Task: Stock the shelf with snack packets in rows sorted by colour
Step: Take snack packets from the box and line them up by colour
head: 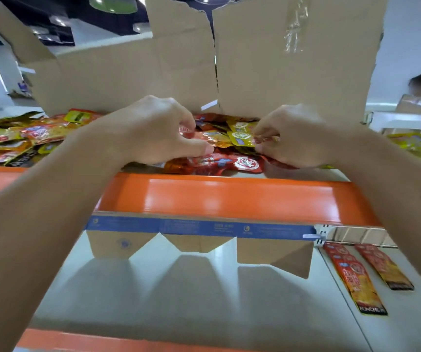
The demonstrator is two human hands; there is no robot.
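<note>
Packets (14, 138) lay heaped in mixed colours along the top shelf (229, 194). My left hand (158, 130) curled, pinching a red packet (196, 135) in the pile; just beside it, my right hand (293, 138) pinched a yellow packet (241, 138) by its edge.

Plain brown cardboard (128, 80) stands at the far side. The heap of snack packets (212, 135) mixes glossy red packets (232, 162) bearing round white emblems with gold-yellow packets (241, 138). The near shelf edge (229, 196) is shiny orange. Under it, a brown cardboard strip (199, 243) carries a blue band (199, 227) with pale print. The lower shelf (204, 301) is pale grey-white. At right, two long packets (352, 278) fade from red to yellow, ending in black.
</note>
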